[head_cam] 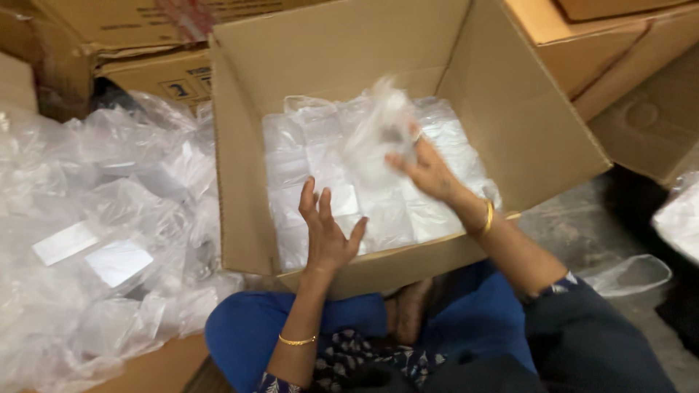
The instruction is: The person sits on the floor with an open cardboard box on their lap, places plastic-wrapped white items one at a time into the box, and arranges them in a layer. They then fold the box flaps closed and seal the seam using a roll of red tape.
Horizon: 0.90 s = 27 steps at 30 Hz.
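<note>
my left hand (328, 236) hovering open, fingers spread, over near box edge | my right hand (426, 171) pinching blurred clear plastic packet (378, 135) above packed packets (320, 167) | inside cardboard box (524, 131) | loose plastic bags (102, 233) piling left

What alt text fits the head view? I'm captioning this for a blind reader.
A seated person's right hand holds a blurred clear plastic packet over an open cardboard box lined with similar packets, while the left hand hovers open by the box's near edge. A heap of clear plastic bags lies at left.
</note>
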Each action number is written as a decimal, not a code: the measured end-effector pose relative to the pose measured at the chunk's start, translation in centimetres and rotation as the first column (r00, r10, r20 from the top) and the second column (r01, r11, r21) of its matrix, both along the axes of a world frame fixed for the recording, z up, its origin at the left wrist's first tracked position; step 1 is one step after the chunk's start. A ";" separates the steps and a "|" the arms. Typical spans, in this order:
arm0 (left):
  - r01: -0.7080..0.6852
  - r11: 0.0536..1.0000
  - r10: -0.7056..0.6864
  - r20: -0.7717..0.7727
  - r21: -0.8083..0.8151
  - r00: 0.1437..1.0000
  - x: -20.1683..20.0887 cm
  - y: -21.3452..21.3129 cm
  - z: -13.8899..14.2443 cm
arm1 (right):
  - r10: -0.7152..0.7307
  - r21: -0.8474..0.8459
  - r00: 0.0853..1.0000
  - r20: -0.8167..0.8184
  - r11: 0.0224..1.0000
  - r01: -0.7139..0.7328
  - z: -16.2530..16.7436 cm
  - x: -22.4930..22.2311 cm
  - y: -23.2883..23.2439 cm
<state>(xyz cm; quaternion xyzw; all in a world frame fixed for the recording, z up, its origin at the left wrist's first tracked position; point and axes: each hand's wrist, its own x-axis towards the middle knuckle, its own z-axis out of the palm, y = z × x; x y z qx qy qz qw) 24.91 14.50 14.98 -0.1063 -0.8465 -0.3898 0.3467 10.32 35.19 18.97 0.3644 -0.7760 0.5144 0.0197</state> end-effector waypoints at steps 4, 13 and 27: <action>-0.039 0.996 0.070 0.471 -0.075 0.880 -0.7 -0.5 -3.0 | -0.636 0.224 0.772 0.022 0.755 0.616 -2.3 -10.5 3.8; 0.042 0.991 0.030 0.519 -0.126 0.854 -1.3 -0.4 -4.5 | -0.653 0.400 0.639 -0.407 0.501 0.767 -8.0 -17.2 1.9; 0.062 0.994 -0.008 0.495 -0.093 0.869 -1.0 -0.5 -4.2 | -0.435 0.449 0.604 -0.668 0.411 0.793 -11.3 -15.8 1.9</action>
